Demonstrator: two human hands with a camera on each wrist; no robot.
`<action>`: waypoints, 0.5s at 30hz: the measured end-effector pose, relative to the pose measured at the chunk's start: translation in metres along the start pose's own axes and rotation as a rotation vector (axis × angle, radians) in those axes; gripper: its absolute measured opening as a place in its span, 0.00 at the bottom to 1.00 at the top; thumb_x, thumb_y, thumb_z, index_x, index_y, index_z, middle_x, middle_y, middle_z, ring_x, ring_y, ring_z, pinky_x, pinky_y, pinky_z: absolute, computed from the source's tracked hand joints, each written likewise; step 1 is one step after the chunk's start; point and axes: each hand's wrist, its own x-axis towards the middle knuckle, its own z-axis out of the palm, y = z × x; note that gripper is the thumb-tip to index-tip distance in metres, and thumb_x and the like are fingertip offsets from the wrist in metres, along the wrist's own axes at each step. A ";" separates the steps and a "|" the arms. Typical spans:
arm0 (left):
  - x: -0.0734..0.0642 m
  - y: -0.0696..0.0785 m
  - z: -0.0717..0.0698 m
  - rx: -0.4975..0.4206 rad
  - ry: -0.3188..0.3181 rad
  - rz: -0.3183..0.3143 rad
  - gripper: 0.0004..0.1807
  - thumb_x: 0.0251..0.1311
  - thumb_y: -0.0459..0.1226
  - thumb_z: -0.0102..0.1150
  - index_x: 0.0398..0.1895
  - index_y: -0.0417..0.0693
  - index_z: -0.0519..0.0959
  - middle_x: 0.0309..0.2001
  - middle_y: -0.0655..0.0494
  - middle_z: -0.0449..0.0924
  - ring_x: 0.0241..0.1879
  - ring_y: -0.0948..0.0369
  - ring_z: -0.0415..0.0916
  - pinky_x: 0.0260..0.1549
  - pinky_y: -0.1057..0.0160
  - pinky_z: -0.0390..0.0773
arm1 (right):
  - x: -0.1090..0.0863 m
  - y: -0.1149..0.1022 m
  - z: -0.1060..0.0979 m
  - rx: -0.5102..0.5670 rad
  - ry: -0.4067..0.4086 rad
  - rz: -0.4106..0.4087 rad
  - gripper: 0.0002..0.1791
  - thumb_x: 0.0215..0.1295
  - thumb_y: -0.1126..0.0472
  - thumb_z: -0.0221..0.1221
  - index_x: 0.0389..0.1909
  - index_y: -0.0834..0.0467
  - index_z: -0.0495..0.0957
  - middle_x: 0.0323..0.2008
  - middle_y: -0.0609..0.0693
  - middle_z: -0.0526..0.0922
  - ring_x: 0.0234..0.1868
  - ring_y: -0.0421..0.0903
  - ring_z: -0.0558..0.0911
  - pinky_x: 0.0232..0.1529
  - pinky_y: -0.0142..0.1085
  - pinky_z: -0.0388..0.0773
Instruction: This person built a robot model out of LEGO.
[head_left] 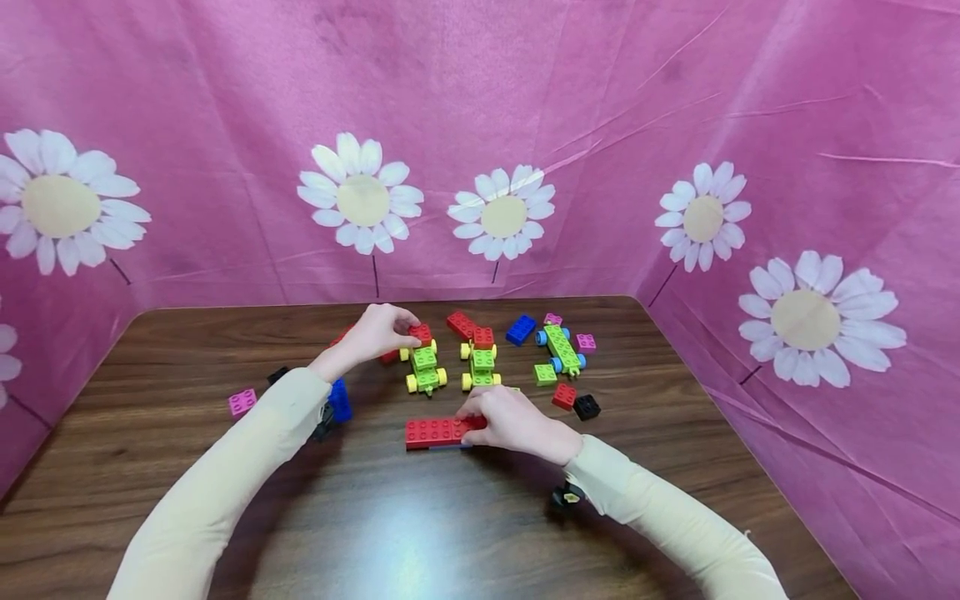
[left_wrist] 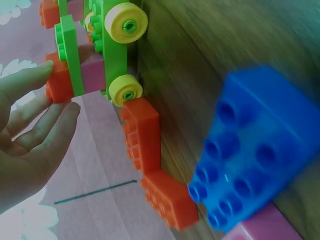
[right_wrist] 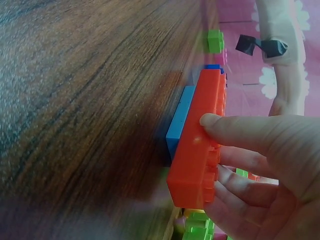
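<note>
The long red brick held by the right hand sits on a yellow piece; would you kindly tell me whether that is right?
Not quite: the long red brick held by the right hand sits on a blue piece, not a yellow one, as the right wrist view shows.

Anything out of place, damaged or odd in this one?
No, nothing stands out. The left hand pinches a small red brick, the right hand grips a long red piece, and loose bricks, including the black brick at right, lie scattered without visible damage.
</note>
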 end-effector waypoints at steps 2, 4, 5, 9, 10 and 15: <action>-0.004 -0.002 -0.003 0.007 -0.016 0.001 0.19 0.58 0.38 0.68 0.49 0.35 0.83 0.45 0.39 0.87 0.45 0.48 0.85 0.49 0.49 0.82 | 0.000 0.000 0.000 0.002 0.002 0.001 0.17 0.57 0.51 0.71 0.46 0.52 0.87 0.45 0.46 0.87 0.43 0.40 0.83 0.43 0.34 0.81; -0.009 -0.004 -0.007 0.013 -0.031 0.008 0.19 0.58 0.38 0.68 0.49 0.35 0.83 0.46 0.39 0.87 0.46 0.47 0.85 0.49 0.49 0.83 | 0.000 0.000 0.001 0.001 0.004 -0.004 0.17 0.57 0.51 0.71 0.46 0.52 0.87 0.45 0.46 0.87 0.43 0.40 0.83 0.43 0.34 0.81; -0.012 -0.006 -0.009 0.020 -0.036 0.014 0.18 0.58 0.37 0.68 0.49 0.35 0.83 0.46 0.39 0.87 0.46 0.47 0.85 0.49 0.48 0.83 | 0.000 0.000 0.001 0.001 0.005 -0.006 0.17 0.57 0.51 0.71 0.46 0.52 0.87 0.45 0.46 0.87 0.43 0.40 0.83 0.42 0.34 0.81; -0.023 -0.014 -0.016 0.043 -0.055 0.031 0.17 0.59 0.37 0.68 0.49 0.36 0.84 0.46 0.40 0.87 0.46 0.47 0.85 0.47 0.49 0.84 | 0.000 0.000 0.001 -0.008 0.008 -0.015 0.17 0.56 0.51 0.71 0.46 0.52 0.87 0.44 0.46 0.87 0.41 0.39 0.82 0.42 0.32 0.80; -0.025 -0.016 -0.018 0.046 -0.058 0.036 0.17 0.58 0.37 0.68 0.48 0.36 0.84 0.46 0.40 0.87 0.45 0.48 0.85 0.45 0.50 0.84 | 0.000 0.000 0.001 -0.006 0.007 -0.015 0.17 0.56 0.51 0.71 0.46 0.52 0.87 0.44 0.46 0.87 0.41 0.39 0.83 0.41 0.32 0.80; -0.038 -0.020 -0.027 0.043 -0.090 0.070 0.16 0.57 0.36 0.69 0.47 0.36 0.84 0.44 0.42 0.88 0.40 0.51 0.86 0.38 0.55 0.85 | -0.001 0.000 0.000 0.003 0.004 -0.012 0.18 0.56 0.51 0.72 0.46 0.52 0.87 0.44 0.46 0.87 0.40 0.39 0.82 0.39 0.30 0.79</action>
